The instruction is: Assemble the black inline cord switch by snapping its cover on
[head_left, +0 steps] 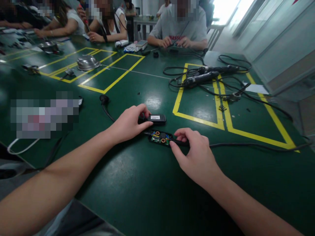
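My left hand (133,123) pinches one end of a black plastic cover (157,120), whose white printed label faces up. Just below it on the green table lies an open black housing (153,141) with a circuit board (160,137) inside, showing copper-coloured coils and coloured wires. Around the housing's right end, where a black cable (233,145) leaves it, the fingers of my right hand (190,146) are closed. Another cable runs left from under my left hand to a black plug (104,99). My palm and fingers partly hide both gripped ends.
Two black electric screwdrivers (201,78) lie among looping cords at the right, near small metal parts (222,108) and yellow tape lines (197,119). A metal bowl (88,62) stands at the far left. A pixelated item (44,114) lies nearer. Several people sit across the table.
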Motion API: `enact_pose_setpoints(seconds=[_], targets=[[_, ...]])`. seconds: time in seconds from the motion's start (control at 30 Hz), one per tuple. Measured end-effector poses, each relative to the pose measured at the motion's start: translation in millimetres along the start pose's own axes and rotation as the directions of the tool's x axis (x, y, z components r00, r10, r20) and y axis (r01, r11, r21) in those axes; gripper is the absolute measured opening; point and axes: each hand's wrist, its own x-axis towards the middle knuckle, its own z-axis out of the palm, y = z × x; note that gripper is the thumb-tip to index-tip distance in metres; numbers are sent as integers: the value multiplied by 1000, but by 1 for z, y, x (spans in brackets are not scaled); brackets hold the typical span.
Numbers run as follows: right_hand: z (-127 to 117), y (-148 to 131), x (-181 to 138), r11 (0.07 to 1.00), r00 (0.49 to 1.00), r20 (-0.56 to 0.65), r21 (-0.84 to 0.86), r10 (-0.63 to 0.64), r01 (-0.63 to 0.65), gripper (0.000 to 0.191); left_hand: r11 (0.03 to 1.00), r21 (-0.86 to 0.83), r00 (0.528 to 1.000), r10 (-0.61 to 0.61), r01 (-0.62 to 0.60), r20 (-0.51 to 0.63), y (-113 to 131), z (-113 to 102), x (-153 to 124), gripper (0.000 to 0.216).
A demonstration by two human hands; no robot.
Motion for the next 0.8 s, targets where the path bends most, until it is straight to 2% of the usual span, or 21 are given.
enact_pose_setpoints(seconds=[0.1,0.23,0.3,0.4,0.47,0.63,0.8], targets=[[-1,-1,1,1000,1000,9,7,-29,29,9,987,153,998,47,-52,41,-1,-1,0,12],[-3,-2,2,999,999,-3,27,-44,44,9,966,182,983,181,-182,19,1,-9,-4,15],[-3,-3,2,998,998,-10,37,-54,54,8,965,126,970,219,-231,101,4,-14,-7,17],[-4,-4,2,996,997,-16,47,-76,76,7,969,29,930,225,-244,290,10,-18,-10,13],[-4,-5,2,996,997,-16,48,-77,78,8,971,29,919,215,-237,331,13,-18,-11,12],[-4,-5,2,995,996,-14,45,-91,91,9,951,90,918,258,-296,300,14,-14,-13,7],[-3,-5,2,995,995,-48,42,-89,91,7,932,68,912,329,-355,246,10,-13,-13,9]])
